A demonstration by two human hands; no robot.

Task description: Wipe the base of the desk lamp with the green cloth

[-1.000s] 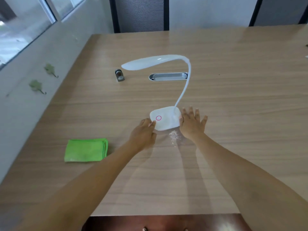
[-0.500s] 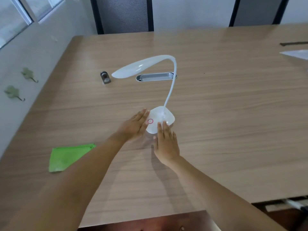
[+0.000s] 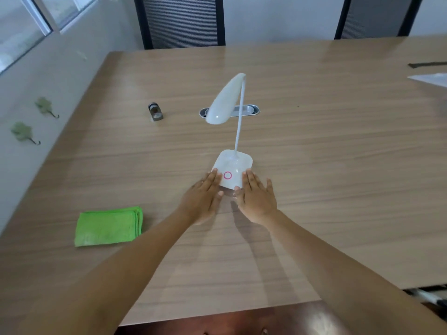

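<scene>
A white desk lamp stands mid-table on a square white base [image 3: 234,165] marked with a pink ring; its thin neck rises to a long head [image 3: 223,101] that points toward me. My left hand [image 3: 202,199] lies flat with fingertips touching the base's near left corner. My right hand [image 3: 256,199] lies flat with fingertips at the near right corner. Neither hand holds anything. The folded green cloth [image 3: 108,226] rests on the table well to the left of my left hand, untouched.
A small dark metal object [image 3: 155,111] and a silver oval cable slot [image 3: 244,110] lie on the wooden table [image 3: 338,165] behind the lamp. Two black chairs stand at the far edge. White paper [image 3: 430,78] lies far right. A wall with leaf-shaped hooks runs along the left.
The lamp has been turned, so its head now points toward me instead of left. My hands shifted from the sides of the base to its near corners. The camera view also moved.
</scene>
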